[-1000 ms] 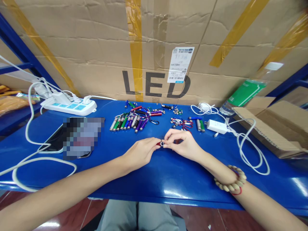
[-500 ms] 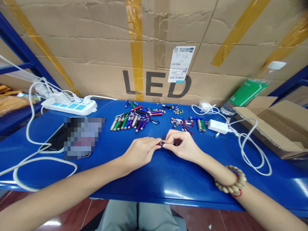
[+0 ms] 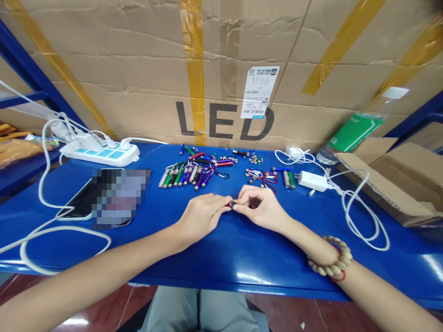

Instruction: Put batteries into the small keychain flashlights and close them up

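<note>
Blue tabletop with colourful tubes, carabiners, a power strip, phone, white cables and an open carton.

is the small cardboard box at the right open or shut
Open: one flap of the cardboard box is folded outward, and its inside shows.

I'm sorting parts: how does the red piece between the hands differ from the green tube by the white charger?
The red piece is pinched between the left hand and right hand; the green tube lies on the blue table. The hands hide much of the red piece, while the green tube shows fully. Shared shape can't be told.
</note>
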`<state>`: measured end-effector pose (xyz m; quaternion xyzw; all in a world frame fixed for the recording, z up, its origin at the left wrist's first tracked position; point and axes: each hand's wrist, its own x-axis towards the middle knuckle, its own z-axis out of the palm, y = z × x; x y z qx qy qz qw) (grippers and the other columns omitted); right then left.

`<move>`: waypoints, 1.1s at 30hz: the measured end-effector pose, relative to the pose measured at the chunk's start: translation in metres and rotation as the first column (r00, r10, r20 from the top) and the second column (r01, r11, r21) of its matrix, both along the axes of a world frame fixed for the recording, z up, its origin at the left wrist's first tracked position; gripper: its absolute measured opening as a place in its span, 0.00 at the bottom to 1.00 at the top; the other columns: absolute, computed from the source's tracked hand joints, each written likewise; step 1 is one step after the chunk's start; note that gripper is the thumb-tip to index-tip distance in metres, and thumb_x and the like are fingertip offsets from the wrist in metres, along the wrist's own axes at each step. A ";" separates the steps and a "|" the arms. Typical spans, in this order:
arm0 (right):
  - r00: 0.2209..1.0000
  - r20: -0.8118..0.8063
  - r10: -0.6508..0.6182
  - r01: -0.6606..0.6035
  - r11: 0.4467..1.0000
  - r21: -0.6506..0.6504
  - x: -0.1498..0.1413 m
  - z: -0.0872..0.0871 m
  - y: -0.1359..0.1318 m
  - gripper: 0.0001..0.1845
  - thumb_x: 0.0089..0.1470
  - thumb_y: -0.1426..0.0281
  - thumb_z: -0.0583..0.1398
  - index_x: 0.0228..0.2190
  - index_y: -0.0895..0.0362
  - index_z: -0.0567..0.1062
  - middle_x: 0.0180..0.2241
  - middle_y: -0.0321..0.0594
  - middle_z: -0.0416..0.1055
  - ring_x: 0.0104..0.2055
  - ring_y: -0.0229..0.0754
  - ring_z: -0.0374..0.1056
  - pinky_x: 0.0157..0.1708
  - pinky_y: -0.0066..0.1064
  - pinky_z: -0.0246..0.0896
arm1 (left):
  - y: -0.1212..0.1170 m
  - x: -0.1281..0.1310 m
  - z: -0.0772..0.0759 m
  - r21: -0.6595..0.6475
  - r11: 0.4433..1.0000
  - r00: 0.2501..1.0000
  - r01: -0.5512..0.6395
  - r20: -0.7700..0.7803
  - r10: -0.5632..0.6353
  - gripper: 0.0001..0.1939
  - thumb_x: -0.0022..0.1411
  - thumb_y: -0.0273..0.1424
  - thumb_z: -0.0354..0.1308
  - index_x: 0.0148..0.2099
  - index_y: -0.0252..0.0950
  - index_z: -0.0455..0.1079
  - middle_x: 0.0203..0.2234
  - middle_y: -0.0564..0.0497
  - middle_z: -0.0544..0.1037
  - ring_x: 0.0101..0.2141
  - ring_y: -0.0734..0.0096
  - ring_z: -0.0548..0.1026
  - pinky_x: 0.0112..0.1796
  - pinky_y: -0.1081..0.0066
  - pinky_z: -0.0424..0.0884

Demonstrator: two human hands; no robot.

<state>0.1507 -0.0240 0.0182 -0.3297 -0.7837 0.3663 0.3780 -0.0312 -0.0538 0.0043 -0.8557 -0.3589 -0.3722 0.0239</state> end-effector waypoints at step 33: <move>0.999 0.001 -0.038 0.038 0.999 -0.031 0.000 0.003 0.000 0.08 0.46 0.69 0.62 0.21 0.60 0.71 0.23 0.35 0.65 0.18 0.29 0.57 0.17 0.23 0.52 | -0.001 0.002 0.002 -0.076 0.991 0.993 -0.114 -0.001 0.115 0.13 0.65 0.32 0.47 0.41 0.34 0.72 0.31 0.49 0.79 0.30 0.71 0.76 0.34 0.72 0.72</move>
